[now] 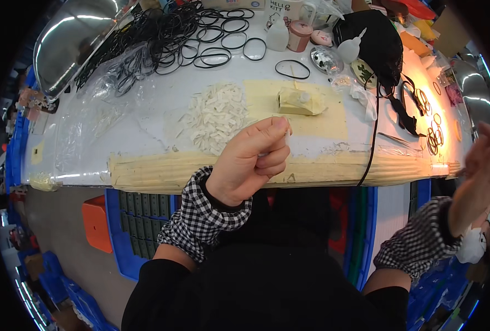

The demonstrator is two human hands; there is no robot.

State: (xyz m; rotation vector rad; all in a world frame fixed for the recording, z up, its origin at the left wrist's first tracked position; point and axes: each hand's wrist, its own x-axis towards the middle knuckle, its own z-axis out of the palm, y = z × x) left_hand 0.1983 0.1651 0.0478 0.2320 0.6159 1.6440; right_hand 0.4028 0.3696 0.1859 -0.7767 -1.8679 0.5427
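Observation:
My left hand (251, 161) is raised over the table's front edge, its thumb and forefinger pinched together and the other fingers curled. Whatever sits in the pinch is too small to make out. Just beyond it lies a heap of small white strips (216, 117). Close by stands a small block wrapped in yellowish tape (300, 101), with a thin stick poking up from it. Far to the right, my right hand (477, 176) is up beside the table's right end, somewhat blurred, fingers stretched out and nothing visible in them.
Black rubber rings (214, 57) and a tangled black heap lie at the back left. White squeeze bottles (278, 35), a pink jar (300, 36) and a black bag (372, 41) stand behind. Tweezers (394, 139) lie right. Blue crates (124, 259) and a red stool (97, 223) are below.

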